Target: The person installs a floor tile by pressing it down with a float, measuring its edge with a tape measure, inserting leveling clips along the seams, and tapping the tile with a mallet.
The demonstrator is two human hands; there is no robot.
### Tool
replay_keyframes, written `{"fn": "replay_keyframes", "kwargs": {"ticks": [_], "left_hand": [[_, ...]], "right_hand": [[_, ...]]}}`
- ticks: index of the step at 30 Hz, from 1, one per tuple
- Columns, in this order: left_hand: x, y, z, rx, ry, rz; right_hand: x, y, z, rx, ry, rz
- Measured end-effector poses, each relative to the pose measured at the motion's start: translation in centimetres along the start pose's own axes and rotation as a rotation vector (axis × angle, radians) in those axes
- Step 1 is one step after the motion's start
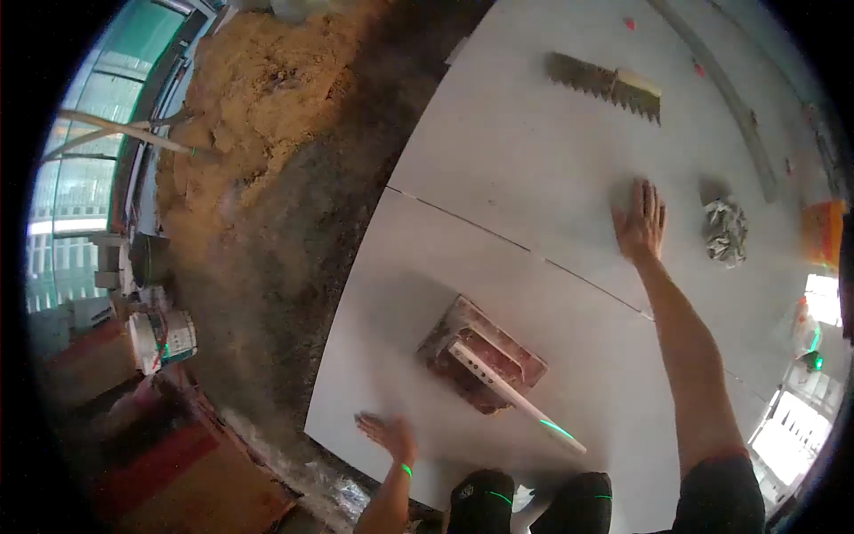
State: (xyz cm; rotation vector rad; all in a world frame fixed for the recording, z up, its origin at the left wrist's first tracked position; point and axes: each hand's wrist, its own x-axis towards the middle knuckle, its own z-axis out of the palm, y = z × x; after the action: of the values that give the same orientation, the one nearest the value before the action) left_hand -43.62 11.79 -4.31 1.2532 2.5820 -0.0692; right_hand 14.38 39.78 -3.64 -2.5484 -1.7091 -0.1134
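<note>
My right hand (642, 224) lies flat on a large pale tile (498, 133), beyond a thin joint line, with its fingers stretched out and nothing in it. My left hand (389, 436) is near the lower left edge of the pale surface, fingers apart, holding nothing; whether it touches the surface I cannot tell. Between my hands sits a reddish-brown rectangular float-like tool (445, 343), with a pale stick-like handle (534, 414) lying across it. A notched trowel (600, 82) with a toothed edge rests farther up, and a crumpled grey-white wad (727, 233) lies right of my right hand.
A sand heap (267, 89) and dark, rough ground (276, 258) border the tiles on the left. A white bucket (165, 340) stands beyond. A long strip (725, 89) lies at the upper right. My knees (569, 503) are at the bottom edge.
</note>
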Motion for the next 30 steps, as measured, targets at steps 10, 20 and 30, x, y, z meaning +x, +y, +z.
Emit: {"fn": "replay_keyframes", "kwargs": {"ticks": [10,20,30], "left_hand": [[9.5,41.2,-4.0,0.208,-0.247,0.264],[10.8,61.1,-0.1,0.035,0.135,0.520],[11.2,67.0,1.6,-0.015,0.166,0.273]], "right_hand": [[1.9,1.0,0.9,0.082,0.024,0.004],[5.6,2.0,-2.7,0.235,-0.172,0.075],[6.4,2.9,-2.5,0.236,-0.229,-0.001]]}}
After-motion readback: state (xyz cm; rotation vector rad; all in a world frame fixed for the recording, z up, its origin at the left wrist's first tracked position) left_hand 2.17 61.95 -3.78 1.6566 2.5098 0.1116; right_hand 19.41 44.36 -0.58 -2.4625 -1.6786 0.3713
